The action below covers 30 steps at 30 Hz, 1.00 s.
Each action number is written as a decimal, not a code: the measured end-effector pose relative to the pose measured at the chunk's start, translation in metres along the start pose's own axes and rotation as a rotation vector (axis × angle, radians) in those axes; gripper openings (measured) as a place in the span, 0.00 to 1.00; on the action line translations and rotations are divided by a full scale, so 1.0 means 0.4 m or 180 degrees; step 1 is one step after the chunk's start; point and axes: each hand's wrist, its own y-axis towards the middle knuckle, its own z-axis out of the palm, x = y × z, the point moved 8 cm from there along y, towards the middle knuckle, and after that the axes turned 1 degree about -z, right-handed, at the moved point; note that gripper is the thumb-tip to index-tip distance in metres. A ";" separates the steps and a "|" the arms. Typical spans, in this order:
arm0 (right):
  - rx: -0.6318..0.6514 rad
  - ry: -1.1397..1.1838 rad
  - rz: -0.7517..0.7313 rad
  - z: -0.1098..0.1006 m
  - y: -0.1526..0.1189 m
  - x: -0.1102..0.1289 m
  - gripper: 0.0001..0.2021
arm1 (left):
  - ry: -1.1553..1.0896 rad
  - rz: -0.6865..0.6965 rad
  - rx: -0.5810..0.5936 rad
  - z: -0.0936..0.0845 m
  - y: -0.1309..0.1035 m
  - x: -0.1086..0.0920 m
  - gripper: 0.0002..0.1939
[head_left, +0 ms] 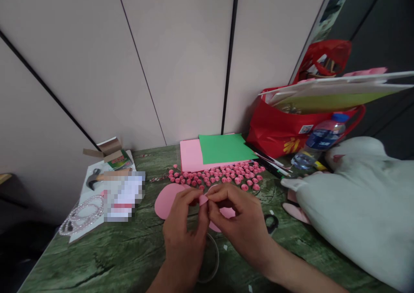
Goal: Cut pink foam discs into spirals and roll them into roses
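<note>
A small piece of pink paper point(203, 199) is pinched between the fingertips of both hands, above the middle of the table. My left hand point(186, 224) closes on its left side. My right hand point(241, 224) grips it from the right, thumb and forefinger together. Under and beside the hands lie pink paper circles point(166, 201), partly covered by my fingers. Just behind them are many small rolled pink paper roses point(226, 172) in loose rows. A ring-shaped clear tape roll point(216, 258) sits below my hands, its left part hidden by my left wrist.
Green paper point(223, 148) lies over pink sheets point(190, 155) at the back. Scissors point(271, 222), a white plush toy point(362, 202), a water bottle point(318, 142) and a red bag point(274, 124) stand right. Left are a hammer point(97, 177), bead strings point(82, 215) and an opened box point(118, 157).
</note>
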 end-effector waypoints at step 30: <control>-0.0022 0.1000 0.0911 0.039 0.003 -0.071 0.03 | -0.0411 -0.0459 -0.0090 0.019 -0.005 0.041 0.06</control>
